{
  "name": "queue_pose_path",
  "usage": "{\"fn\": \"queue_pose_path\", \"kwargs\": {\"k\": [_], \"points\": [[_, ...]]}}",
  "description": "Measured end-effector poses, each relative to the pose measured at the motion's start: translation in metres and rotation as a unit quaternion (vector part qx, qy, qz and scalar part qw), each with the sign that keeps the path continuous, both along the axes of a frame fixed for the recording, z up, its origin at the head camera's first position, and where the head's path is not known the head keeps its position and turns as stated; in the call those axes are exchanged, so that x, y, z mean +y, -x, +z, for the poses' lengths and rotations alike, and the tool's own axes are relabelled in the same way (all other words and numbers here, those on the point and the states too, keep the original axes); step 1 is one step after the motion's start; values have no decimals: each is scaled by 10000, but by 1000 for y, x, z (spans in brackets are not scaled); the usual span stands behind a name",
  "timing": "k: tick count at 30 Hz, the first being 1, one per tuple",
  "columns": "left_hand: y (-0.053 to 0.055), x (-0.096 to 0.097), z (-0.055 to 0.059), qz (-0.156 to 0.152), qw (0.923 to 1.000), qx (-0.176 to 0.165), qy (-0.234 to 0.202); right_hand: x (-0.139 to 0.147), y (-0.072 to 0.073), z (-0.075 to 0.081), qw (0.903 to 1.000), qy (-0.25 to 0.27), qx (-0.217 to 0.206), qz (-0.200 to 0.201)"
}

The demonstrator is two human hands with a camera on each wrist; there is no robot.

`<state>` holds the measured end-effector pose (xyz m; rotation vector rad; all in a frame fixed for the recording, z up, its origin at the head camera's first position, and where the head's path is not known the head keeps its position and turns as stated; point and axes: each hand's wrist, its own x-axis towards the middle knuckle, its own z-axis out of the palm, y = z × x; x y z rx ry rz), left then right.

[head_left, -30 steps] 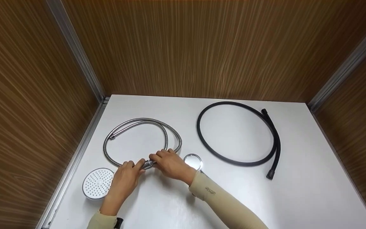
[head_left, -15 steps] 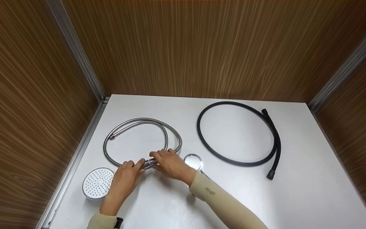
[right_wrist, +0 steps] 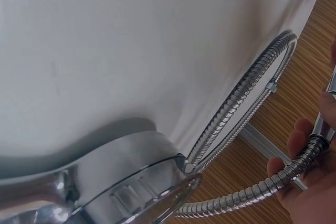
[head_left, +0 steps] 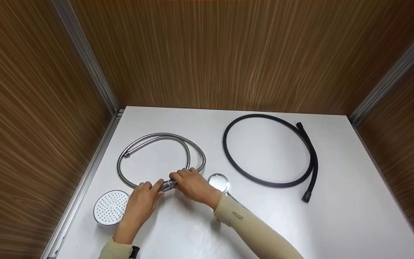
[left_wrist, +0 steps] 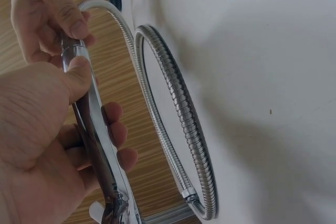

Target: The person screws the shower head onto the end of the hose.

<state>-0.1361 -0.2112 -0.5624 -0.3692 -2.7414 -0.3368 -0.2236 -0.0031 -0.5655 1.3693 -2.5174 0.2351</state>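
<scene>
From my distant screen I judge that one line matters most: the shower handle (left_wrist: 96, 127) and the metal hose (left_wrist: 178, 95) meet end to end at a joint (left_wrist: 72, 49) between the hands, and in the head view their common long axis runs slantwise, from lower left to upper right. The left hand (head_left: 141, 203) has its fingers curled round the handle, with the thumb resting on it just below the joint. The right hand (head_left: 194, 187) is the nearer one: its thumb and fingers grip the hose at its end. How tight the joint is, I cannot tell. The wide spray face (head_left: 111, 208) is just beside the left hand, on its outer side, and the hose makes a loop on the white table (head_left: 336, 230), farther from me than the hands.
</scene>
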Motion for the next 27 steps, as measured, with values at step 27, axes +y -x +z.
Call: {"fn": "queue_pose_path", "kwargs": {"k": [27], "points": [[-1, 1, 0, -42, 9999, 114, -12, 3, 0, 0, 9999, -100, -120, 68]]}}
